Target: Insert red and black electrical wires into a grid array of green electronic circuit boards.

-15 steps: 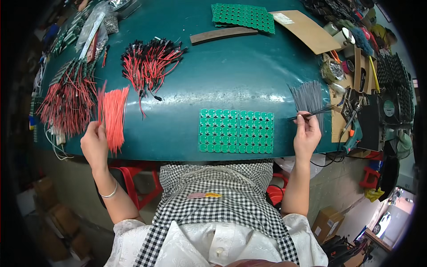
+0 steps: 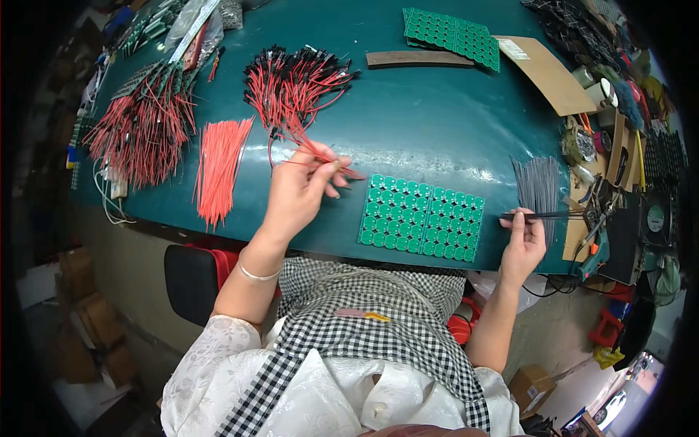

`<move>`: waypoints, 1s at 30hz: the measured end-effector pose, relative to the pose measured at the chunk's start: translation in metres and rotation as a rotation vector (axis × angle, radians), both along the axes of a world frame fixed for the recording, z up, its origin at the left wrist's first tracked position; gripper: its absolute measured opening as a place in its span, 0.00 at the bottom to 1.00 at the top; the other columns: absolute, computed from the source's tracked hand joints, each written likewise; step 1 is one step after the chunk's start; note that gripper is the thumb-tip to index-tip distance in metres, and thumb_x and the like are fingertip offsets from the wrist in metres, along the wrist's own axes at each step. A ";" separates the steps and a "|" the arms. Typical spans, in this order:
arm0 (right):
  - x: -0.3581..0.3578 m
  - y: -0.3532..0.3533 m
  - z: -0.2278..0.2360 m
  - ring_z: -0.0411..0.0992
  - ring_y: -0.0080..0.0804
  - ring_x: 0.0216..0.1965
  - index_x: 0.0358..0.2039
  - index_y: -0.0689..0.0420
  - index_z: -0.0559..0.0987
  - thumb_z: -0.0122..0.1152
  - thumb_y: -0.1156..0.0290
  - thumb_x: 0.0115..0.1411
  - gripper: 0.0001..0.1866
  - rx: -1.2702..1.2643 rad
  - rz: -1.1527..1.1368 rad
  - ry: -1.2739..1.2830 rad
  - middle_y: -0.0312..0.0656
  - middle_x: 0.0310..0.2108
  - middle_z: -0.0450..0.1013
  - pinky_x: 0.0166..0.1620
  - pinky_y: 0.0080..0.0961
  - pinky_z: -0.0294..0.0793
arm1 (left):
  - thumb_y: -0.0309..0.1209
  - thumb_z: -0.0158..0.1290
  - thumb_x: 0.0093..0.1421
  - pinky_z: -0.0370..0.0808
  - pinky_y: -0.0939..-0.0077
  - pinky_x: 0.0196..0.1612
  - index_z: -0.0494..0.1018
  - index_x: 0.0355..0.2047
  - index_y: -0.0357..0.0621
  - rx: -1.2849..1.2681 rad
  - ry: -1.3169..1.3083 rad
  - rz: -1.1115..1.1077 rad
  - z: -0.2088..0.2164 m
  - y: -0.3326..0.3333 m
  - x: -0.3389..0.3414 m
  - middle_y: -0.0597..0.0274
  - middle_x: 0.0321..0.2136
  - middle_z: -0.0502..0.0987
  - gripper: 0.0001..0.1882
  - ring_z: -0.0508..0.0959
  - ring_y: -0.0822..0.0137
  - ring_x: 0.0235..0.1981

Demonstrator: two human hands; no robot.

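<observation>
**Grip Status, Both Sides**

Left hand [image 2: 298, 189] pinched red wires [image 2: 307, 144] at 10 o'clock from the green board panel [image 2: 422, 218]; right hand [image 2: 523, 252] pinched black wires [image 2: 559, 215] at 3 o'clock. Wires seemed light, flexible, probably slippery; mid-length likely offered the surest hold.

- Setting: an electronics workshop, with a green bench [image 2: 451, 109] extending beyond both hands.
- Circuit boards [image 2: 422, 218]: joined in a panel, between the left hand [image 2: 307, 182] and the right hand [image 2: 526, 244].
- Cut wire in bulk: red wires [image 2: 220, 171] left of the left hand; grey wires [image 2: 537, 182] beside the right.
- Finished-looking leads [image 2: 291, 84]: heaped beyond the left hand.
- Green-handled tool [image 2: 598, 255]: right of the right hand.
- Carton [image 2: 530, 386]: on the floor, nearer the body than the right hand.
</observation>
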State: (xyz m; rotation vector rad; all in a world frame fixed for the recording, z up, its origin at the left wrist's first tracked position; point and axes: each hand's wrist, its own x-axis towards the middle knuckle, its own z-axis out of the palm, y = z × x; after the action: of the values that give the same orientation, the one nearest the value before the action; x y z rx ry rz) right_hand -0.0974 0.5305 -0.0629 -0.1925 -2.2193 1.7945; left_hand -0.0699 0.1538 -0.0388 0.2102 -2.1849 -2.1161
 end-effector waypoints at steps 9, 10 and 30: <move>0.012 -0.047 0.045 0.78 0.28 0.35 0.43 0.67 0.78 0.58 0.79 0.67 0.06 -0.185 0.235 0.036 0.44 0.36 0.78 0.41 0.23 0.81 | 0.23 0.47 0.71 0.73 0.87 0.23 0.70 0.43 0.36 -0.127 0.067 -0.104 -0.005 0.030 -0.021 0.50 0.43 0.82 0.04 0.75 0.78 0.25; 0.012 -0.054 0.047 0.78 0.27 0.36 0.43 0.68 0.78 0.58 0.80 0.67 0.06 -0.212 0.280 0.016 0.44 0.37 0.78 0.41 0.23 0.81 | 0.23 0.47 0.71 0.72 0.88 0.23 0.70 0.43 0.36 -0.070 0.019 -0.125 -0.006 0.030 -0.024 0.50 0.42 0.82 0.04 0.75 0.78 0.24; -0.032 -0.159 0.006 0.78 0.22 0.30 0.32 0.68 0.81 0.67 0.78 0.59 0.05 -0.048 0.572 -0.144 0.43 0.31 0.79 0.33 0.22 0.80 | 0.25 0.55 0.67 0.74 0.85 0.25 0.79 0.41 0.32 -0.300 -0.095 0.016 -0.026 0.017 -0.022 0.60 0.33 0.84 0.08 0.76 0.81 0.24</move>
State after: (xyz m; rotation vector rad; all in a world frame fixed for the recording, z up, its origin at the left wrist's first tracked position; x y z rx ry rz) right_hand -0.1290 0.3714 -0.0573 0.3523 -2.5104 2.1689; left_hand -0.0920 0.1711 -0.0644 0.3072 -2.5075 -1.7720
